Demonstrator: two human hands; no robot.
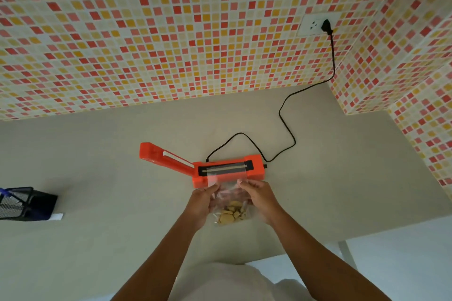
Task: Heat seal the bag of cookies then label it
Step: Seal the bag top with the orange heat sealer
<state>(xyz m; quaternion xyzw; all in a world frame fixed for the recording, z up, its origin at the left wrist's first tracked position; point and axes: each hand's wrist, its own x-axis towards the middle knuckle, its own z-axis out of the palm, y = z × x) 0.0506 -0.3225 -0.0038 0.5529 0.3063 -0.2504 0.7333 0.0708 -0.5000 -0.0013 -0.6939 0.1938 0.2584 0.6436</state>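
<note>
An orange heat sealer (254,168) sits on the counter with its lid arm (163,157) swung up and open to the left. A clear bag of cookies (231,212) lies in front of it, and the bag's open top edge rests across the sealer's black sealing strip (226,168). My left hand (204,203) grips the bag's left side. My right hand (259,197) grips its right side. Pale cookies are bunched at the bag's bottom.
The sealer's black cord (286,127) runs over the counter up to a wall socket (315,24). A black mesh holder (24,203) with a white label slip (56,216) beside it stands at the left. Tiled walls close the back and right.
</note>
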